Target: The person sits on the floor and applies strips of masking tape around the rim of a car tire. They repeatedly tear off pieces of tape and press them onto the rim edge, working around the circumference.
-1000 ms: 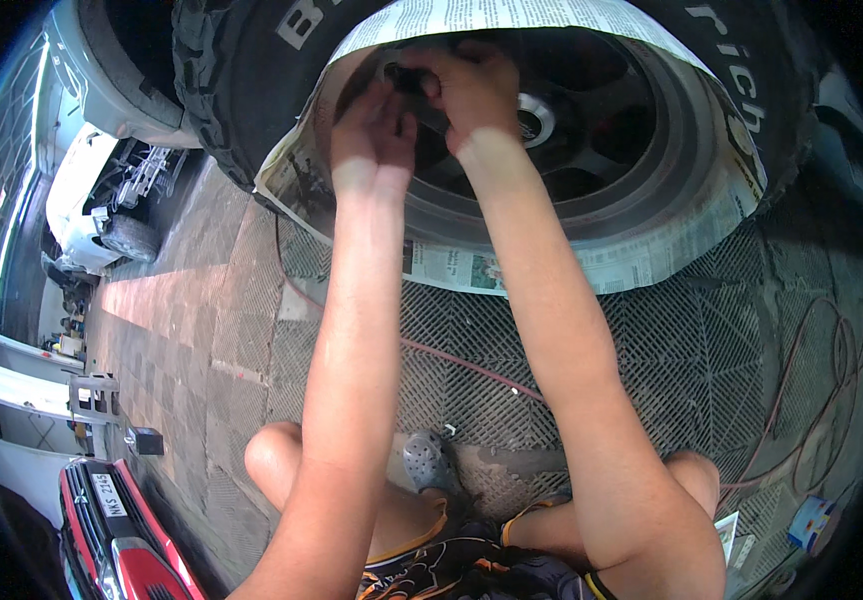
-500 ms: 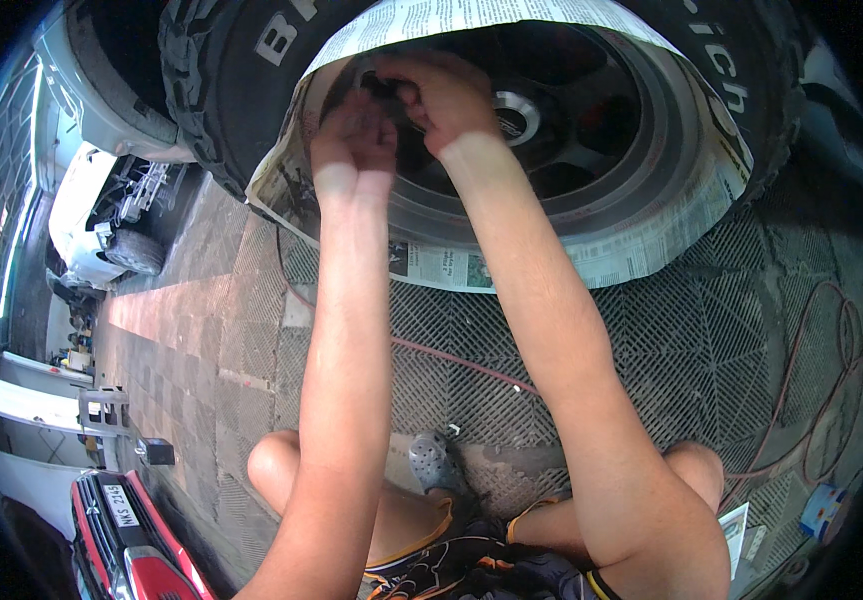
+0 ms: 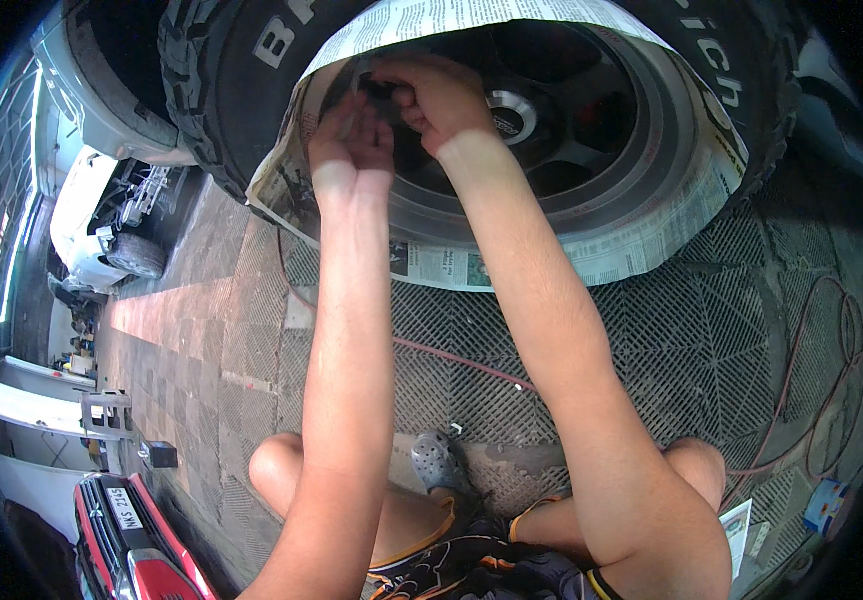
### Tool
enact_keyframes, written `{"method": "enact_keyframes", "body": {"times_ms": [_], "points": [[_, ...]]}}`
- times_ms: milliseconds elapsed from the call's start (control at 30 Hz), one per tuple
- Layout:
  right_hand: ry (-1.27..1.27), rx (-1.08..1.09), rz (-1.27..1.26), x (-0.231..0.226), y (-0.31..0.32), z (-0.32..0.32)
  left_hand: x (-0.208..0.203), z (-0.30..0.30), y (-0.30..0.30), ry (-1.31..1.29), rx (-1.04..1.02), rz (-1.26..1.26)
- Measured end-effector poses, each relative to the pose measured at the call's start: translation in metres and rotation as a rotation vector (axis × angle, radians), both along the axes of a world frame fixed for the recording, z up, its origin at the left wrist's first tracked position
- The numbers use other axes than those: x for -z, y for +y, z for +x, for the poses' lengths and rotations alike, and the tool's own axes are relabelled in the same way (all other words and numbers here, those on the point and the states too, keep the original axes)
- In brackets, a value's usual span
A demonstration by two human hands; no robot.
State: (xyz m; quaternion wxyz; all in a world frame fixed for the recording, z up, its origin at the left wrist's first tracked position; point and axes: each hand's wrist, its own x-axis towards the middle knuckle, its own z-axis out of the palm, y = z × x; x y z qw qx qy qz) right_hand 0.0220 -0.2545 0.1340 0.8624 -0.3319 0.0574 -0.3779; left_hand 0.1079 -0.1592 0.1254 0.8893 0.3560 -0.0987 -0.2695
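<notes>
A dark wheel rim sits inside a large black tyre with raised white lettering. Newspaper sheets ring the rim and cover much of the tyre's sidewall. Both of my hands are at the rim's upper left, by the newspaper's inner edge. My left hand is palm up with curled fingers, its fingertips lost in shadow. Just above and to the right, my right hand is closed, with thumb and fingers drawn together. Between the fingertips is something small and dark that I cannot make out.
A reddish hose crosses the grated floor tiles and coils at the right. A blue can stands at lower right beside a pale sheet. My grey clog is below. Vehicles, including a red one, stand at left.
Both hands stay at the same spot on the rim. The fingers of my left hand have shifted slightly, and the view has moved a little.
</notes>
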Motion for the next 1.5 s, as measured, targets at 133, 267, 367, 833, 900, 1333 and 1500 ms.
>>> {"method": "enact_keyframes", "body": {"times_ms": [133, 267, 367, 833, 900, 1333, 1500], "points": [[0.026, 0.072, -0.020, -0.002, 0.004, 0.004, 0.000, -0.001, 0.000, -0.013, -0.029, 0.020], [0.056, 0.297, -0.221, 0.003, 0.012, 0.021, 0.002, 0.005, 0.001, 0.016, -0.012, -0.011], [0.058, 0.453, -0.319, 0.011, 0.007, 0.036, 0.002, 0.000, -0.006, 0.050, -0.029, -0.031], [0.103, 0.283, -0.246, 0.006, 0.007, 0.025, -0.001, -0.003, 0.005, -0.018, -0.047, 0.012], [0.053, 0.249, -0.183, 0.004, 0.010, 0.021, 0.000, -0.004, 0.004, -0.016, -0.048, 0.019], [0.110, 0.201, -0.269, -0.002, 0.010, 0.013, 0.002, -0.005, 0.000, -0.022, -0.072, 0.018], [0.133, 0.265, -0.291, -0.002, 0.017, 0.011, 0.003, -0.005, 0.001, -0.052, -0.081, 0.026]]}}
